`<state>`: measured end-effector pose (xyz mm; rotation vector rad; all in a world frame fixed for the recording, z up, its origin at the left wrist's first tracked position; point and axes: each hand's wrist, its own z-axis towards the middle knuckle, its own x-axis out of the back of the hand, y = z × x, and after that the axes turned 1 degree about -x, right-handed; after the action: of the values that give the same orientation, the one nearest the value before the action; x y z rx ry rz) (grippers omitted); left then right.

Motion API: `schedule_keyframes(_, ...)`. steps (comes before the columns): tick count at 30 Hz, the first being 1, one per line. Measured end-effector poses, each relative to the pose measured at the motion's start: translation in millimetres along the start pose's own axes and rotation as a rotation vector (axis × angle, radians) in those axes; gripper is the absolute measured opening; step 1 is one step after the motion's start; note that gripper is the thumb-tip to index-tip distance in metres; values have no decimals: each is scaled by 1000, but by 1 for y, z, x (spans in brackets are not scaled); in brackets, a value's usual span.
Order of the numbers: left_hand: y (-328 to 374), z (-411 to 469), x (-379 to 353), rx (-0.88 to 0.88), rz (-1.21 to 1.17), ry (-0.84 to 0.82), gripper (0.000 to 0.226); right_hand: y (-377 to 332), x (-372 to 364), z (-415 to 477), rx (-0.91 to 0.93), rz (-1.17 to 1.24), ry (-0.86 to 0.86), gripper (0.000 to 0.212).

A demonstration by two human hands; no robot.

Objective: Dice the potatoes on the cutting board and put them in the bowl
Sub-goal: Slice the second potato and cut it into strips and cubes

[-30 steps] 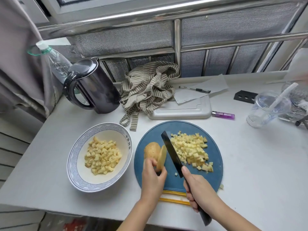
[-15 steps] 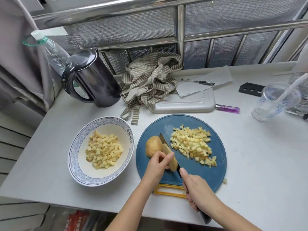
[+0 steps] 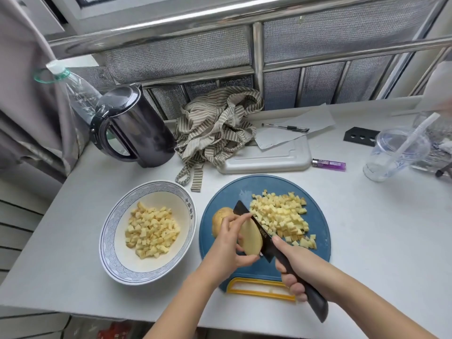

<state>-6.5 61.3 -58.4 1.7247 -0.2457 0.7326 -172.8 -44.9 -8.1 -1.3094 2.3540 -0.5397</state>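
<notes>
On the round blue cutting board [image 3: 318, 231] lies a pile of diced potato [image 3: 281, 217] at the right and the rest of a potato [image 3: 220, 217] at the left. My left hand [image 3: 226, 248] pinches a cut potato slice [image 3: 250, 238] between thumb and fingers, held up against the black knife [image 3: 254, 231]. My right hand [image 3: 299, 267] grips the knife's black handle, index finger along the blade's spine. The white bowl [image 3: 188, 211] with a blue patterned rim stands left of the board and holds diced potato [image 3: 151, 233].
A black kettle [image 3: 133, 128] and a plastic bottle [image 3: 78, 91] stand at the back left. Behind the board lie a striped cloth [image 3: 217, 126], a grey tray [image 3: 269, 159], paper with a pen [image 3: 286, 127] and a purple lighter [image 3: 329, 164]. A clear cup [image 3: 393, 152] stands right.
My left hand has lifted the cut slice off the potato and now holds it flat against the blade. The knife has tilted and moved little.
</notes>
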Motion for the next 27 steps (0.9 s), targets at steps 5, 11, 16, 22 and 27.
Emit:
schedule_keyframes(5, 6, 3, 2, 96, -93, 171, 68, 1, -2, -6, 2, -10, -11, 60)
schedule_keyframes(11, 24, 15, 3, 281, -278, 229, 37, 6, -12, 0, 57, -22, 81, 60)
schedule_keyframes(16, 13, 0, -25, 167, -377, 54, 87, 17, -20, 14, 58, 61, 128, 60)
schedule_keyframes(22, 1, -15, -45, 161, -46, 420, 52, 22, -34, 25, 77, 250, 91, 61)
schedule_keyframes(27, 0, -13, -23, 204, -148, 201, 29, 11, -39, 30, 127, 241, 73, 59)
